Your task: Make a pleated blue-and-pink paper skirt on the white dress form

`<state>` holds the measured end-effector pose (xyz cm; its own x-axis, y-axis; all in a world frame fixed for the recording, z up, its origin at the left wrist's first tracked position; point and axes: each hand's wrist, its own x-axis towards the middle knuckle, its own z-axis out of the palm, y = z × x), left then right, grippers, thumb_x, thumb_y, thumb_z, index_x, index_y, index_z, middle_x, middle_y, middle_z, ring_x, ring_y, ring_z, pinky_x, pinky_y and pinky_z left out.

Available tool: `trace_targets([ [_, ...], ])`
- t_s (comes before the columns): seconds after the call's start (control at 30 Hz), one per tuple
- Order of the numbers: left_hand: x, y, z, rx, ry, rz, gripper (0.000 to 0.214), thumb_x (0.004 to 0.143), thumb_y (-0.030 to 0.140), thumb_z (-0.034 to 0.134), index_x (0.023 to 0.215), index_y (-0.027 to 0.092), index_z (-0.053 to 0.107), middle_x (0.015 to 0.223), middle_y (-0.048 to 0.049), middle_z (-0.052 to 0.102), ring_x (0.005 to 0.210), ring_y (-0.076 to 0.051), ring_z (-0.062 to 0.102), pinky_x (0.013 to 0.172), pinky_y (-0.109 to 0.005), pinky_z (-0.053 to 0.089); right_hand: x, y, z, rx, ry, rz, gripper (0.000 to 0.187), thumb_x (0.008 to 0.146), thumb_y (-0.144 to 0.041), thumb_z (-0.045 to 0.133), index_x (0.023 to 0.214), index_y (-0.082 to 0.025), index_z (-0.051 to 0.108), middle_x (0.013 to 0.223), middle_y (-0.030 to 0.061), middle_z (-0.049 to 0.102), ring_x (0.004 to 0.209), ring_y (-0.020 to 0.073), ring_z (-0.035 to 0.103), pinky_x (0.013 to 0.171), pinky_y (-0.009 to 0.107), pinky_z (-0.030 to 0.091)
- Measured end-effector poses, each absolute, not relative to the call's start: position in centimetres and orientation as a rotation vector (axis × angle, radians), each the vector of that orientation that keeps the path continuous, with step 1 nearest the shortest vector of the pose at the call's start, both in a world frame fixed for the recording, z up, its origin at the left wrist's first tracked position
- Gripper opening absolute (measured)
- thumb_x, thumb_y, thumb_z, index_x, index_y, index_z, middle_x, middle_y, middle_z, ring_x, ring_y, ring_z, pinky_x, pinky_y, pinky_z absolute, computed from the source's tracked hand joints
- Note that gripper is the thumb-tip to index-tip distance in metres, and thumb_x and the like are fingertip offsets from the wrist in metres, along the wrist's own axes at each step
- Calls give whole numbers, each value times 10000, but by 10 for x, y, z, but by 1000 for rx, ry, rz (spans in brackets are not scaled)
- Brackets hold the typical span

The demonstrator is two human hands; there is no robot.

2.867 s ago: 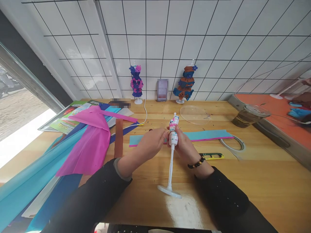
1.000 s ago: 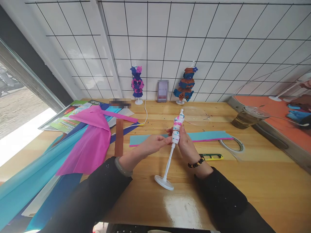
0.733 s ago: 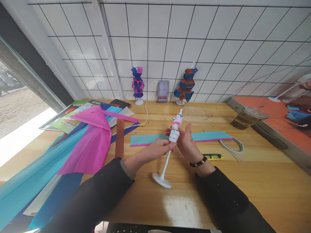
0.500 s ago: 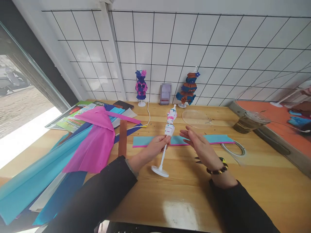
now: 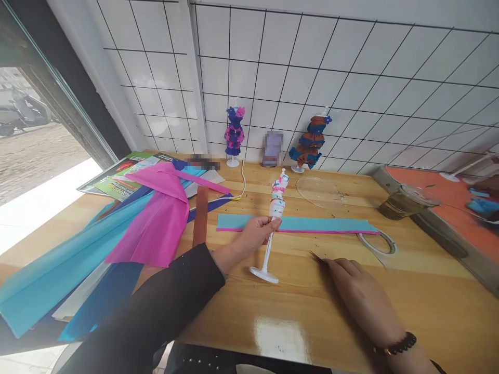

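Pinched in my left hand (image 5: 259,234) is a miniature white dress form (image 5: 277,202) on a thin stand with a round base (image 5: 264,275). Pink and blue marks speckle its bodice, and it leans slightly to the right. My fingers close round it where the body meets the pole. My right hand (image 5: 360,291) lies low on the table, its fingers curled over a small pair of scissors. Only the dark pointed tips of the scissors (image 5: 317,256) show; the handles are hidden. Behind the left hand lies a long blue strip with a pink edge (image 5: 323,224).
Pink cloth (image 5: 152,234) and blue sheets (image 5: 78,259) pile up at left beside a brown strip (image 5: 200,218). A tape roll (image 5: 377,242) and a lidded cup (image 5: 403,204) are at right. Two dressed forms (image 5: 234,132) (image 5: 311,140) stand by the wall, near a clear plastic disc (image 5: 317,191).
My right hand has come down from beside the dress form to the table and closed over the scissors. My left hand still holds the form. The view has shifted a little.
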<state>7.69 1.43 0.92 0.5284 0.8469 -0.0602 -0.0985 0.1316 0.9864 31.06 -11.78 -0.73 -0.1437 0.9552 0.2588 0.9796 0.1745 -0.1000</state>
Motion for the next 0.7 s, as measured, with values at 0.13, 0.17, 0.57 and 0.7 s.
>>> trace_targets([
  [0.13, 76, 14, 10, 1250, 751, 785, 486, 657, 618, 604, 609, 163, 441, 513, 75, 266, 452, -50, 245, 450, -211, 208, 280, -111, 11, -1825, -1830, 368, 260, 902, -398, 368, 872, -225, 558, 769, 68, 643, 671, 197, 600, 603, 310, 496],
  [0.17, 76, 13, 10, 1255, 750, 783, 481, 656, 613, 608, 613, 161, 448, 511, 76, 265, 449, -49, 249, 448, -211, 211, 272, -109, 16, -1803, -1735, 485, 282, 905, -429, 353, 844, -227, 541, 688, 43, 604, 604, 176, 567, 553, 288, 472],
  [0.57, 75, 14, 4, 1215, 713, 757, 489, 627, 613, 634, 633, 152, 471, 505, 70, 363, 430, -40, 291, 444, -207, 238, 222, -69, 27, -1633, -1452, 636, 429, 842, -498, 481, 1115, -177, 558, 695, -5, 515, 541, 116, 394, 473, 239, 337],
  [0.7, 76, 15, 4, 1170, 684, 753, 498, 604, 609, 658, 646, 152, 466, 509, 73, 359, 427, -35, 281, 442, -209, 226, 220, -66, 23, -1630, -1497, 610, 415, 849, -487, 474, 1105, -174, 570, 675, -12, 514, 563, 120, 418, 487, 240, 328],
])
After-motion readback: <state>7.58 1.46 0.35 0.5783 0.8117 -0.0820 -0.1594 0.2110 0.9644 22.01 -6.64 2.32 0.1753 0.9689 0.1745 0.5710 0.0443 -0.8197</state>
